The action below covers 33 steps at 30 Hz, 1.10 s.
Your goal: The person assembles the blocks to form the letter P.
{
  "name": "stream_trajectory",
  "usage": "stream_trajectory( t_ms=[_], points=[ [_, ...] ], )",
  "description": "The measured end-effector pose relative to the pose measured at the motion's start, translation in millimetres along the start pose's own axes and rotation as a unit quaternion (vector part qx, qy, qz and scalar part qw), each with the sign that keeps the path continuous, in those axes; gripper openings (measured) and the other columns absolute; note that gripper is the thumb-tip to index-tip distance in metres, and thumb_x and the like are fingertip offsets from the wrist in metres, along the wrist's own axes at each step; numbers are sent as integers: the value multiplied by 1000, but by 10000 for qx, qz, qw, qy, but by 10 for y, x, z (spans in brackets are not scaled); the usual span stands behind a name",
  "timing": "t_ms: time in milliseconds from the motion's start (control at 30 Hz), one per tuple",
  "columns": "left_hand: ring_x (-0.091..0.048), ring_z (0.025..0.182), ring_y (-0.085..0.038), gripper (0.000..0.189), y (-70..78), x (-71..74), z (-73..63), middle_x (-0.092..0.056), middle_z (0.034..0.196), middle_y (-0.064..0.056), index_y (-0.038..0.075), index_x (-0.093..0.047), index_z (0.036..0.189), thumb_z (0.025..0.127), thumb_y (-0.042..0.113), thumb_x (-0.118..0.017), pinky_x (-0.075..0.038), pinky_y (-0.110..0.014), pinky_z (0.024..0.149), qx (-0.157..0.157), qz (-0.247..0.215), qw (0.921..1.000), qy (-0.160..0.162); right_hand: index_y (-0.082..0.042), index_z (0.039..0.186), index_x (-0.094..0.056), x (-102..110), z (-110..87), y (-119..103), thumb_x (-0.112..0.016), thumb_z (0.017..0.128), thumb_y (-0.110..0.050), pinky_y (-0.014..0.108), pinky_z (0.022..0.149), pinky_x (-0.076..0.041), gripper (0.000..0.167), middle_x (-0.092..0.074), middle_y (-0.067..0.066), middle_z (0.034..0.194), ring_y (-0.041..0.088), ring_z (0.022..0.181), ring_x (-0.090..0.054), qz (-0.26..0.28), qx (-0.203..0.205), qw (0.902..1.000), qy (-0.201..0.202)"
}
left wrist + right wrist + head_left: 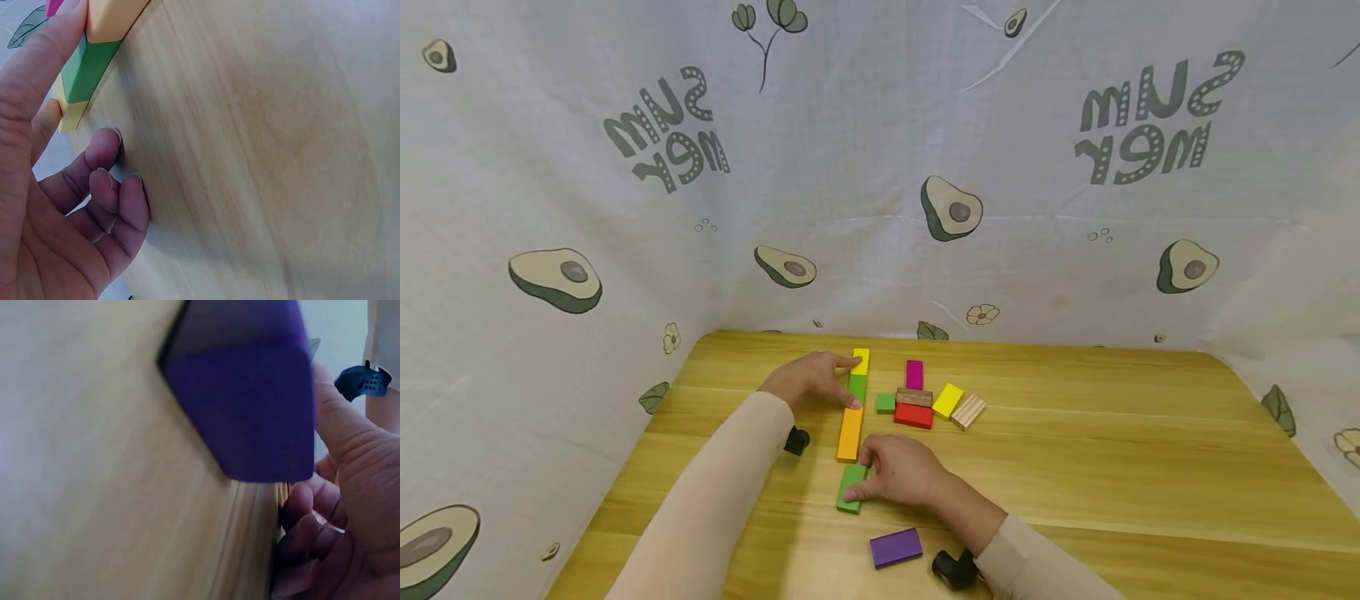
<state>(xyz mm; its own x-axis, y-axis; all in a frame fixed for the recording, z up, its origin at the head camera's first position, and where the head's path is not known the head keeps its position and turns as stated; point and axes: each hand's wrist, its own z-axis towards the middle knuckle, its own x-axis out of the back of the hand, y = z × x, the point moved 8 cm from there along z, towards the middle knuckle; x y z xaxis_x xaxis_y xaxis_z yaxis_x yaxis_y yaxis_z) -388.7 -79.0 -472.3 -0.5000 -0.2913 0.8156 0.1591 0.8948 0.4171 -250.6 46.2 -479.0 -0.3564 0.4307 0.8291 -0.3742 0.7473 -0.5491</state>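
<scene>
A row of flat toy blocks runs down the table: a yellow block [861,360] farthest off, a green block [857,388] after it, then an orange block [850,435]. My left hand [811,377] lies along their left side, index finger touching the yellow block and thumb at the orange block's far end. In the left wrist view its other fingers bend loosely near the tabletop. Just below the orange block, across a small gap, lies a second green block [851,483]. My right hand [904,471] pinches it between thumb and fingers.
A purple block [896,548] lies near me, large in the right wrist view. Right of the row are a magenta block [914,374], a brown block [914,397], a red block [913,416], a small green block [885,404], another yellow block [948,401] and a striped wooden block [968,412].
</scene>
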Motion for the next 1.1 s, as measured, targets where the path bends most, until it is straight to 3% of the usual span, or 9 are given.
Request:
stream_trajectory(
  t_ms=[200,1100],
  points=[
    [-37,151,-33,93,-1,5,-33,-37,165,-12,42,-41,155,75,57,-86,-32,-55,123,23,-103,9999,-7,-21,87,-60,0,38,6,-82,74,-64,21,54,-36,50,-52,-11,69,5,61,-44,-248,-72,9996,116],
    [-35,152,-33,96,-1,0,-61,-35,166,-10,44,-40,155,73,57,-87,-30,-56,124,33,-144,9999,-19,-22,88,-58,-34,44,-10,-77,80,-65,24,54,-34,48,-50,-9,68,9,62,-44,-216,-421,9989,-22]
  ],
)
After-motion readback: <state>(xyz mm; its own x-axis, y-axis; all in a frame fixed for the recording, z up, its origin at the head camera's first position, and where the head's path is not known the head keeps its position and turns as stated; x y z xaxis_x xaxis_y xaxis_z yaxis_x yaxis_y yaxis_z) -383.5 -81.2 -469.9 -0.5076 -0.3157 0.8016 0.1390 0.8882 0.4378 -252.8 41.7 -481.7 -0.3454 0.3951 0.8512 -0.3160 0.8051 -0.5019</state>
